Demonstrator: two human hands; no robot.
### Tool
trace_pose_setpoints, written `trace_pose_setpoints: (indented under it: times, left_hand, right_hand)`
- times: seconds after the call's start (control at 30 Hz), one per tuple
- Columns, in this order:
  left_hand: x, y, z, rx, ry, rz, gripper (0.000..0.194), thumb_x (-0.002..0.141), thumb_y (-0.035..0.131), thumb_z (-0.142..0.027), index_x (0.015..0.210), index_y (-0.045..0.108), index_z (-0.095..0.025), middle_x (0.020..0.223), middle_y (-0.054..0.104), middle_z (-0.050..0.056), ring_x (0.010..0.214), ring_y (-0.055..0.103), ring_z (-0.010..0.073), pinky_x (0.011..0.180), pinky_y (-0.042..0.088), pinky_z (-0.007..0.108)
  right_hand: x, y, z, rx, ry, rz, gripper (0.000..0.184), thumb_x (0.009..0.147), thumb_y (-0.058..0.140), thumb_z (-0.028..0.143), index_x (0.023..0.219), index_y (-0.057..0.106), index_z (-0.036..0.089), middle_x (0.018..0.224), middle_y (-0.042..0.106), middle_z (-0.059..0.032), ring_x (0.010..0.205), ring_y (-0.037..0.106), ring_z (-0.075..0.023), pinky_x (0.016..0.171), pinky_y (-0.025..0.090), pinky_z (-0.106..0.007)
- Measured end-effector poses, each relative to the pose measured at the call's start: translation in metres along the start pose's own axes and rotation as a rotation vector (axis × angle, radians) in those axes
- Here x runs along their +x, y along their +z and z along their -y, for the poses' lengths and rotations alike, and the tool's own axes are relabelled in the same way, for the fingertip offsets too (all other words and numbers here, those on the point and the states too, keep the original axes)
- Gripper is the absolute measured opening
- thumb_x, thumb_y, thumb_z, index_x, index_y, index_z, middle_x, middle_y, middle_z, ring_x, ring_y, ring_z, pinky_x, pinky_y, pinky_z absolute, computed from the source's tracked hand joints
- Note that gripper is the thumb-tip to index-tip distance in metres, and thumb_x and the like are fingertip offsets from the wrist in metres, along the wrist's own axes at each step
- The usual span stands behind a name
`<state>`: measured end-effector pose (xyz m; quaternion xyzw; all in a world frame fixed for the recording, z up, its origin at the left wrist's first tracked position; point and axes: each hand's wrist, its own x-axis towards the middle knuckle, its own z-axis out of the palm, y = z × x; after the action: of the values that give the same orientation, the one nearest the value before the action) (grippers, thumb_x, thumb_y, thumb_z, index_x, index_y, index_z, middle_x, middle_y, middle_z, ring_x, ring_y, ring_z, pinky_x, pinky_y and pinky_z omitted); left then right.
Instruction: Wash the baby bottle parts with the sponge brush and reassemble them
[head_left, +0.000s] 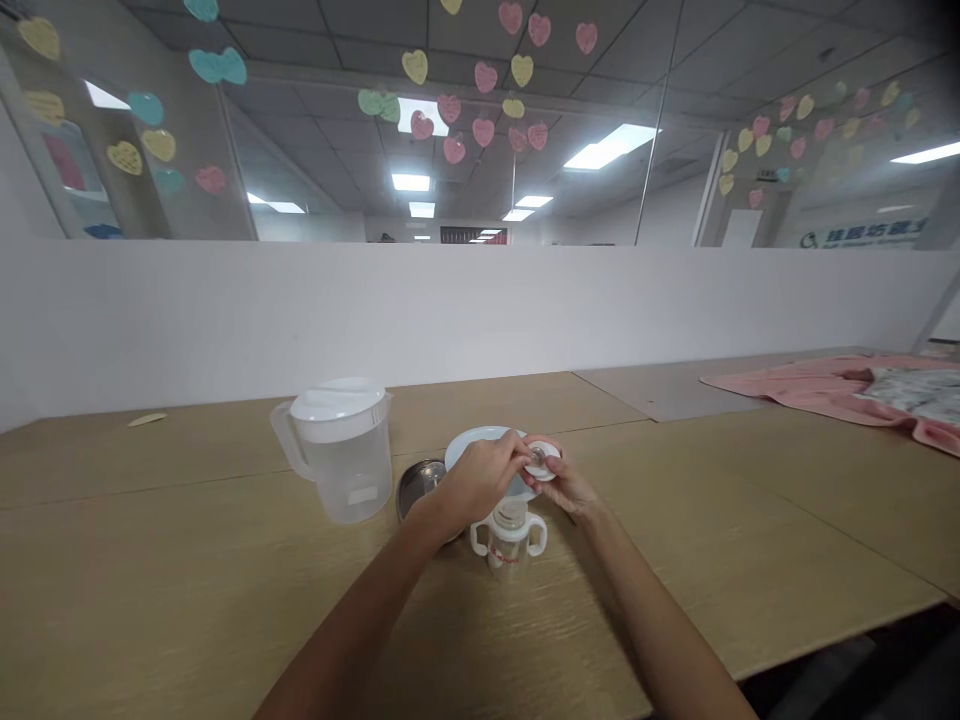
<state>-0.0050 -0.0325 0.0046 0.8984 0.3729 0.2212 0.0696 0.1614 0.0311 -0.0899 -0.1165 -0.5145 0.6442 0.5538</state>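
Note:
Above a baby bottle [509, 545], my right hand [570, 487] grips a round white bottle collar [541, 462] with a translucent centre, probably the nipple. My left hand [478, 475] pinches at that centre from the left side, its fingertips partly hidden. The bottle stands upright on the table, its clear neck uncovered and a white handle on each side. Behind my hands lies a white plate or shallow bowl [466, 438], partly covered by them. A shiny metal bowl [409, 486] sits left of the bottle, half hidden by my left wrist.
A translucent pitcher [351, 475] with a white lid stands at the left. A pink cloth [795, 385] with a patterned fabric on it lies at the far right. A small yellowish paper piece [147, 419] rests near the white partition [480, 310]. The table's edge runs along the lower right.

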Motion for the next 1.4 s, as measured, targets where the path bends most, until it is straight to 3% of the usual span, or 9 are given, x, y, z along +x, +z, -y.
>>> trace_pose_setpoints:
  times: [0.13, 0.33, 0.47, 0.67, 0.93, 1.1, 1.23, 1.3, 1.4]
  left_hand:
    - [0.0, -0.002, 0.002, -0.115, -0.01, -0.009, 0.021, 0.094, 0.033, -0.029, 0.092, 0.052, -0.019, 0.089, 0.068, 0.003, 0.084, 0.063, 0.0169, 0.073, 0.047, 0.027]
    - [-0.001, 0.006, 0.0, 0.317, -0.021, 0.091, 0.023, 0.089, 0.036, -0.013, 0.107, 0.05, -0.013, 0.091, 0.066, 0.01, 0.078, 0.064, 0.0217, 0.067, 0.048, 0.029]
    - [-0.003, 0.012, -0.002, 0.42, -0.048, 0.075, 0.026, 0.086, 0.038, -0.007, 0.109, 0.048, -0.012, 0.087, 0.066, 0.011, 0.071, 0.065, 0.022, 0.062, 0.048, 0.029]
    - [-0.005, 0.002, -0.003, 0.34, -0.025, 0.019, 0.023, 0.088, 0.04, -0.011, 0.104, 0.056, -0.014, 0.094, 0.068, 0.008, 0.082, 0.065, 0.0213, 0.067, 0.049, 0.028]
    - [-0.016, -0.025, -0.018, 0.13, 0.022, -0.126, 0.023, 0.091, 0.04, -0.022, 0.101, 0.06, -0.018, 0.101, 0.069, 0.005, 0.088, 0.063, 0.0192, 0.075, 0.048, 0.03]
    - [-0.028, 0.002, -0.015, -0.085, 0.119, -0.286, 0.025, 0.09, 0.046, -0.026, 0.111, 0.056, -0.019, 0.114, 0.064, 0.005, 0.105, 0.058, 0.0193, 0.091, 0.044, 0.032]
    - [-0.048, 0.04, -0.004, -0.229, 0.064, -0.372, 0.03, 0.089, 0.048, -0.029, 0.117, 0.051, -0.02, 0.116, 0.062, 0.006, 0.109, 0.056, 0.0192, 0.096, 0.042, 0.033]
    - [-0.057, 0.054, 0.001, -0.264, 0.057, -0.376, 0.035, 0.087, 0.05, -0.029, 0.12, 0.049, -0.02, 0.118, 0.06, 0.007, 0.111, 0.055, 0.0198, 0.097, 0.042, 0.034]
    - [-0.063, 0.068, 0.004, -0.27, 0.109, -0.371, 0.038, 0.083, 0.054, -0.029, 0.12, 0.049, -0.019, 0.122, 0.058, 0.009, 0.114, 0.053, 0.0212, 0.099, 0.041, 0.035]
  right_hand:
    - [-0.001, -0.003, 0.003, -0.044, 0.035, 0.041, 0.05, 0.05, 0.082, 0.046, 0.088, 0.064, 0.02, 0.061, 0.062, 0.0006, 0.045, 0.053, -0.0102, 0.035, 0.036, -0.018]
    - [0.001, -0.004, 0.006, -0.346, -0.068, -0.103, 0.04, 0.054, 0.081, 0.031, 0.09, 0.067, 0.019, 0.061, 0.06, 0.0013, 0.051, 0.052, -0.0102, 0.038, 0.038, -0.018]
    - [0.002, -0.008, 0.003, -0.46, -0.107, -0.159, 0.039, 0.055, 0.081, 0.03, 0.09, 0.066, 0.018, 0.064, 0.06, 0.0017, 0.051, 0.049, -0.0089, 0.041, 0.038, -0.019]
    - [0.003, -0.013, 0.0, -0.516, -0.098, -0.226, 0.041, 0.057, 0.079, 0.036, 0.09, 0.062, 0.017, 0.067, 0.061, 0.0013, 0.051, 0.051, -0.0092, 0.05, 0.043, -0.023]
    - [0.007, -0.011, 0.003, -0.537, -0.247, -0.568, 0.044, 0.054, 0.08, 0.042, 0.082, 0.055, 0.019, 0.07, 0.06, 0.0032, 0.061, 0.057, -0.0129, 0.057, 0.045, -0.024]
    - [-0.001, -0.007, 0.001, -0.782, -0.453, -0.753, 0.041, 0.072, 0.061, 0.054, 0.08, 0.062, 0.014, 0.079, 0.064, -0.0052, 0.073, 0.057, -0.0169, 0.068, 0.045, -0.029]
    - [-0.026, 0.006, -0.004, -1.005, -0.656, -0.915, 0.037, 0.08, 0.054, 0.05, 0.082, 0.063, 0.014, 0.081, 0.067, -0.0092, 0.074, 0.059, -0.0191, 0.071, 0.045, -0.032]
    - [-0.04, 0.013, -0.01, -1.081, -0.757, -0.902, 0.032, 0.083, 0.052, 0.044, 0.083, 0.063, 0.014, 0.081, 0.067, -0.0097, 0.075, 0.061, -0.0197, 0.07, 0.046, -0.032]
    - [-0.056, 0.024, -0.02, -1.15, -0.869, -0.724, 0.021, 0.084, 0.052, 0.035, 0.088, 0.06, 0.016, 0.082, 0.067, -0.009, 0.076, 0.063, -0.0203, 0.069, 0.049, -0.033]
